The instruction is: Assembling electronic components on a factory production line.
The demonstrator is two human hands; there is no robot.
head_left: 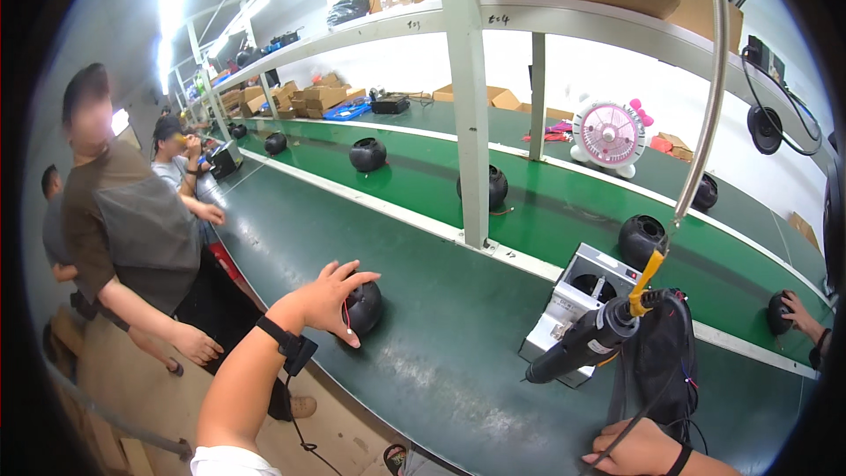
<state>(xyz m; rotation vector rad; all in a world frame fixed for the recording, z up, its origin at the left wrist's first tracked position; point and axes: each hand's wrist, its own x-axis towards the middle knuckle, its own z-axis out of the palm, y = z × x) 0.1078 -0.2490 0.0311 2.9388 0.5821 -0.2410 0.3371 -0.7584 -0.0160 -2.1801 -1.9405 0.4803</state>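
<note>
My left hand (322, 302) is spread round a black, ball-shaped plastic housing (363, 308) on the green worktop, thumb on the near side and fingers over the top. A small pale-tipped wire shows by the thumb. At the lower right, my right hand (641, 449) rests near the table's front edge with its fingers curled; a black cable crosses it, and what it holds, if anything, is hidden. Beyond it hangs a black electric screwdriver (586, 344) on a yellow strap, in front of a grey metal device (564, 304). A black bag-like item (665, 357) lies beside them.
Several similar black housings (368, 154) sit along the green conveyor belt (414, 181). A white shelf post (467, 97) rises from the divider. A pink-and-white fan (610, 134) stands behind. Another person's hand (800, 317) touches a housing at far right; a person (132, 211) stands left.
</note>
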